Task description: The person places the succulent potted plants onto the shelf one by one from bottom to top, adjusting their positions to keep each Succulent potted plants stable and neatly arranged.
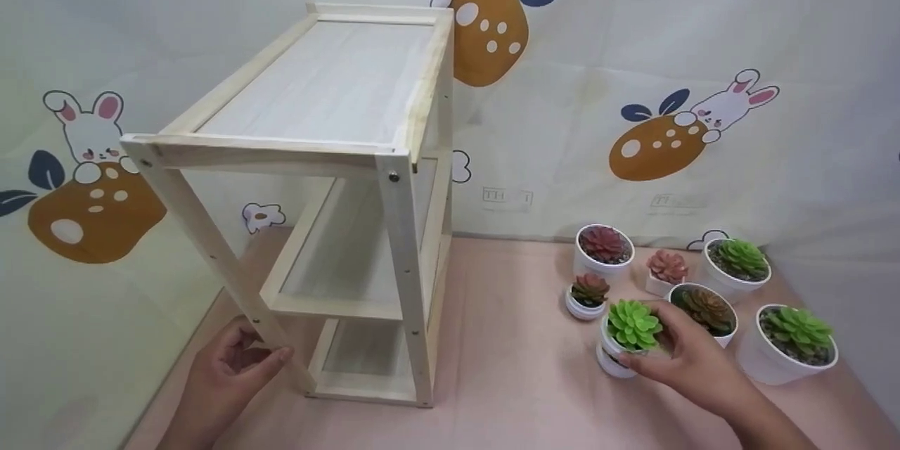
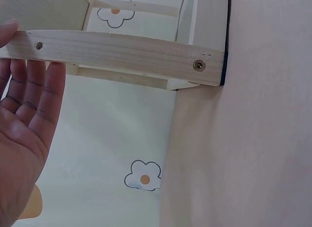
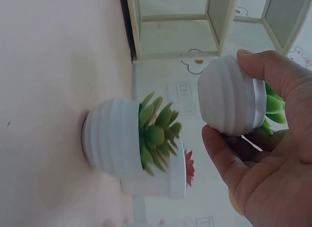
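My left hand [image 1: 223, 373] grips the near left leg of a light wooden shelf rack [image 1: 281, 155], thumb on one side and fingers on the other. The leg [image 2: 122, 47] shows close up in the left wrist view. On the right, my right hand [image 1: 692, 365] holds a small potted succulent [image 1: 634, 325] with bright green leaves, its ribbed white pot [image 3: 226, 96] pinched between thumb and fingers, off the table. Another small white pot [image 1: 614, 363] stands under it, mostly hidden in the head view; its green succulent [image 3: 157, 133] shows in the right wrist view.
Around my right hand stand several potted succulents: a dark red one [image 1: 605, 246], a small reddish one [image 1: 589, 290], a pink one [image 1: 666, 267], a brownish one [image 1: 705, 309] and larger green ones [image 1: 798, 337]. A printed cloth [image 1: 548, 126] hangs behind the pink tabletop [image 1: 499, 337].
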A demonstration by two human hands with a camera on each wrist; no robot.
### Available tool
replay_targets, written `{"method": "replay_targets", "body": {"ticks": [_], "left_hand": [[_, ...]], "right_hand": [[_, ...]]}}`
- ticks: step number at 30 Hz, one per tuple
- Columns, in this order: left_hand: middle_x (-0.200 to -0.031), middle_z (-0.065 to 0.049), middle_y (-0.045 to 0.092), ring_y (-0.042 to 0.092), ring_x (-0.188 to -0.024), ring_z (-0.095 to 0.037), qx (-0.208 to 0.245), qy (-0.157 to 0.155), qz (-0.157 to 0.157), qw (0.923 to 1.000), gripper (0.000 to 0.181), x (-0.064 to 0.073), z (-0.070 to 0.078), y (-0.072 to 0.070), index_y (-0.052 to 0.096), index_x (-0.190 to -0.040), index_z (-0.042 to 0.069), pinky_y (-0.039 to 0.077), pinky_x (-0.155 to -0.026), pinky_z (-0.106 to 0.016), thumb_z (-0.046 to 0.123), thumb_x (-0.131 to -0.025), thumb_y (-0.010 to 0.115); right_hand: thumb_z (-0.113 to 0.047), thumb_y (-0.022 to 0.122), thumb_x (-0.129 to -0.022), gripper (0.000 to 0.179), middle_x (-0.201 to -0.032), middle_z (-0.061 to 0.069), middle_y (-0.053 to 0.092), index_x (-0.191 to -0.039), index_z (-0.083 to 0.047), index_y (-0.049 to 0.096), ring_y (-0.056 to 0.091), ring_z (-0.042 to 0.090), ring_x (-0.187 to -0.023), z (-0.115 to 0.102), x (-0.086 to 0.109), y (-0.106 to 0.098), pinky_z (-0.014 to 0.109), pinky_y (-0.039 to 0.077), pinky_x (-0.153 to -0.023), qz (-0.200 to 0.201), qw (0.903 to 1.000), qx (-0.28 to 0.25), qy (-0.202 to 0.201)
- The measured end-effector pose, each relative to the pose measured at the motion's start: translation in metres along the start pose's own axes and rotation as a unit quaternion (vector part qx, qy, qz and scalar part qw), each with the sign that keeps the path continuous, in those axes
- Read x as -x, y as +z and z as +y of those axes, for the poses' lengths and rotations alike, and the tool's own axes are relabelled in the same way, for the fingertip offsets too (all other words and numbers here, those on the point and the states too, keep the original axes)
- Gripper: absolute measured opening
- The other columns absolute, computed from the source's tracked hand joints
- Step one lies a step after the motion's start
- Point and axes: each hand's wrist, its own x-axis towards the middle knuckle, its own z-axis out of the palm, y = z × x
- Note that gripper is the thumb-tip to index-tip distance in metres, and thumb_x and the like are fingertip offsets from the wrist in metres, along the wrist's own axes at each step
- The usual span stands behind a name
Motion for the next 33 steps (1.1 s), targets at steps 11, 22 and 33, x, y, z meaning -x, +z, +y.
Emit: {"method": "replay_targets", "body": {"ticks": [11,22,33], "left_hand": [[-0.122,-0.012,0.073,0.073,-0.098,-0.01,0.006,0.005,0.003,1.0,0.044,0.002,0.001,0.001,0.061,-0.127,0.008,0.06,-0.085,-0.022,0.019,-0.09,0.083],[-0.131,-0.014,0.07,0.072,-0.101,-0.01,0.011,-0.005,0.002,0.9999,0.05,0.0,0.0,0.0,0.061,-0.132,0.01,0.06,-0.086,-0.022,0.021,-0.089,0.084],[-0.132,-0.013,0.07,0.073,-0.102,-0.01,0.021,-0.01,0.003,0.9997,0.048,0.001,0.0,0.0,0.061,-0.131,0.01,0.06,-0.086,-0.023,0.02,-0.09,0.084]], "right_hand": [[-0.024,0.093,-0.078,0.061,-0.126,-0.001,0.064,-0.13,-0.016,0.062,0.059,0.004,-0.113,-0.025,-0.015,0.031,0.015,0.047,-0.099,-0.027,0.9981,-0.028,-0.049],[-0.027,0.092,-0.079,0.062,-0.128,0.0,0.063,-0.132,-0.019,0.06,0.06,0.012,-0.113,-0.047,-0.027,0.057,0.022,0.051,-0.1,-0.064,0.9936,-0.019,-0.092],[-0.022,0.09,-0.082,0.058,-0.125,0.006,0.062,-0.131,-0.015,0.06,0.061,0.008,-0.111,-0.057,-0.042,0.089,0.023,0.055,-0.099,-0.108,0.9784,-0.089,-0.152]]}}
